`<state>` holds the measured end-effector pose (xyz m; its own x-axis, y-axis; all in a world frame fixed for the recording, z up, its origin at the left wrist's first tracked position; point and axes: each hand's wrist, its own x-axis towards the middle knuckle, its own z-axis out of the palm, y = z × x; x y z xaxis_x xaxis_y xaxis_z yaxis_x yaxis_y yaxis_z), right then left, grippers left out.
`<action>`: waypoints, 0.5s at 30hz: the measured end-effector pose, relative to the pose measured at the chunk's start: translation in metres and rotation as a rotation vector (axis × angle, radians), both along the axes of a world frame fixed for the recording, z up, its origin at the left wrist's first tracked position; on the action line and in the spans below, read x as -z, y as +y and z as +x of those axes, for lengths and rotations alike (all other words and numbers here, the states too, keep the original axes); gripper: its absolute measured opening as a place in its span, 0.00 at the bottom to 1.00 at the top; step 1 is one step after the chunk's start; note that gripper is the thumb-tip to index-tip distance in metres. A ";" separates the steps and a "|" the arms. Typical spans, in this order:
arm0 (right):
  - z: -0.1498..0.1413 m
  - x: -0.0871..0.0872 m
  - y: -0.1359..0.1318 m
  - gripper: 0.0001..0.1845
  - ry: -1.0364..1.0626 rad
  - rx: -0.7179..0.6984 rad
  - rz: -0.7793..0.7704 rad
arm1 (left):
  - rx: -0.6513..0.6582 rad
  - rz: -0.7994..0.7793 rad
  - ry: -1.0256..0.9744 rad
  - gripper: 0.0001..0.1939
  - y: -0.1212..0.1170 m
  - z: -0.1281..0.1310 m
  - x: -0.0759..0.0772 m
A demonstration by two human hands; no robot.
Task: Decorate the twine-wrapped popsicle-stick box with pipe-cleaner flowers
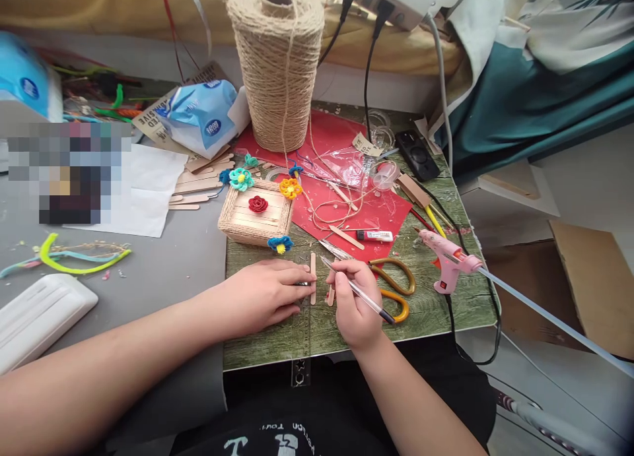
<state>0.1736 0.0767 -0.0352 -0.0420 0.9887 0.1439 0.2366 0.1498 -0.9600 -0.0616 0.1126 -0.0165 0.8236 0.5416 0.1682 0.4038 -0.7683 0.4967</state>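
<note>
My left hand (265,292) lies flat with its fingers stretched out, partly over a see-through ruler (306,337). Its fingertips touch a short wooden craft stick (313,278) that stands lengthwise before me. A pen (366,296) is gripped in my right hand (360,307), its tip pointing toward the stick. Another piece of craft stick (331,294) shows beside the right fingers; whether they touch it, I cannot tell. Just beyond sits a square box (242,218) wrapped in twine, with a red rose on top and pipe-cleaner flowers at its corners.
Scissors (396,274) with yellow-brown handles lie right of my right hand. Farther right is a pink glue gun (450,261) with a long glue stick. A big twine spool (277,73) stands behind red paper (347,212). Loose craft sticks (198,185) and a phone (417,154) lie farther back.
</note>
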 end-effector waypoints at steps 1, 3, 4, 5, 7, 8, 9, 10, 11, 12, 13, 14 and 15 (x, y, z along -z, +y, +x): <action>0.000 -0.002 -0.003 0.09 0.053 0.022 0.005 | -0.004 -0.011 -0.002 0.21 0.000 0.000 0.000; 0.002 -0.006 -0.011 0.08 0.137 0.072 0.023 | -0.009 -0.040 -0.004 0.21 0.001 0.000 -0.001; 0.004 -0.008 -0.017 0.07 0.152 0.096 0.038 | -0.011 -0.055 -0.006 0.21 0.001 -0.001 -0.002; 0.006 -0.009 -0.023 0.07 0.152 0.121 0.051 | -0.012 -0.069 -0.007 0.21 0.001 -0.001 -0.002; 0.011 -0.010 -0.036 0.06 0.128 0.150 0.049 | -0.024 -0.094 -0.005 0.22 0.001 0.000 -0.004; 0.013 -0.009 -0.041 0.06 0.109 0.142 0.035 | -0.036 -0.106 -0.001 0.24 0.001 0.000 -0.005; 0.015 -0.009 -0.046 0.06 0.086 0.120 0.017 | -0.053 -0.120 0.008 0.26 0.000 0.000 -0.006; 0.017 -0.009 -0.049 0.05 0.058 0.091 0.001 | -0.070 -0.134 0.019 0.28 0.000 0.000 -0.007; 0.017 -0.009 -0.051 0.05 0.024 0.058 -0.008 | -0.086 -0.146 0.032 0.30 -0.001 0.000 -0.008; 0.017 -0.009 -0.051 0.05 -0.018 0.027 -0.006 | -0.098 -0.155 0.041 0.31 -0.001 0.000 -0.008; 0.017 -0.010 -0.051 0.06 -0.067 0.000 0.008 | -0.104 -0.161 0.049 0.32 -0.001 0.000 -0.008; 0.016 -0.012 -0.049 0.06 -0.116 -0.024 0.029 | -0.106 -0.165 0.053 0.31 -0.001 0.001 -0.008; 0.016 -0.013 -0.047 0.07 -0.158 -0.043 0.056 | -0.106 -0.167 0.053 0.31 -0.002 0.001 -0.008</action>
